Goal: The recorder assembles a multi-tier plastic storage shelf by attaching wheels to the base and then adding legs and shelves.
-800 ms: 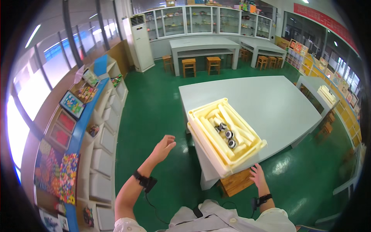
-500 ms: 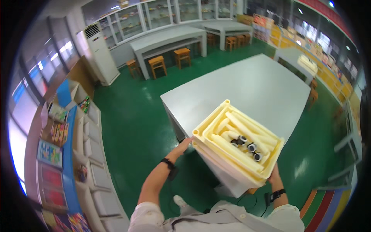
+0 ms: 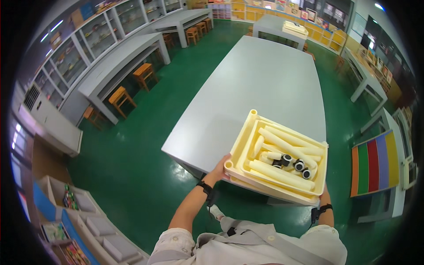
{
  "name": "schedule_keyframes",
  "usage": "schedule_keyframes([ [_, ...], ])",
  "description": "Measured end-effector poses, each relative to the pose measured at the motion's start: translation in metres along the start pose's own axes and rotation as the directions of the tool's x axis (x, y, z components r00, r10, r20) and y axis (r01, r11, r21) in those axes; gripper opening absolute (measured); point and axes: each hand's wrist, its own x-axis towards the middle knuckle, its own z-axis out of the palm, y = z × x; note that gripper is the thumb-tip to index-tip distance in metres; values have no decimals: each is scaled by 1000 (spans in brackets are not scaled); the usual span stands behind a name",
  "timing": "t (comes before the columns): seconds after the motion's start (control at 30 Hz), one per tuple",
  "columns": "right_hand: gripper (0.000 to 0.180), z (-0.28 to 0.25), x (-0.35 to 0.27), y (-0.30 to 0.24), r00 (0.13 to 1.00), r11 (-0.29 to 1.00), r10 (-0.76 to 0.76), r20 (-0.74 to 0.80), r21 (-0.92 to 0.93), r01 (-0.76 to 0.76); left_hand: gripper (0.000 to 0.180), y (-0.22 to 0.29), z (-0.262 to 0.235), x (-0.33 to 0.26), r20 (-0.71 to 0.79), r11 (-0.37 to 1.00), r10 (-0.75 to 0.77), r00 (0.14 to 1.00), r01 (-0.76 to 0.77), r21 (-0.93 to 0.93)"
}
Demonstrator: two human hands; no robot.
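A pale yellow plastic bin is between my hands, over the near end of a long grey table. It looks like several shallow bins stacked together. Inside lie pale yellow tubes and a few black-and-white caster wheels. My left hand grips the near left corner, fingers partly hidden beneath the rim. Holding the right side is my right hand, its fingers mostly hidden by the bin. Whether the bin's underside touches the tabletop, I cannot tell.
Grey side tables with wooden stools line the left. Another grey table at the back bears a pale yellow bin. A colour-striped panel stands at the right, low shelves at the lower left.
The view has swung to the right, and the long table now stretches straight ahead. Both hands still hold the bin, which now sits more level and farther over the tabletop.
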Motion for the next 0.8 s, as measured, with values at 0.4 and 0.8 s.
schedule_keyframes([
  [0.4,41,93,-31,80,984,999,-31,-175,-46,23,65,122,-85,7,83,941,-67,994,35,338],
  [0.8,35,142,-62,146,745,975,-159,-647,18,223,66,225,-83,63,250,891,-298,921,175,418],
])
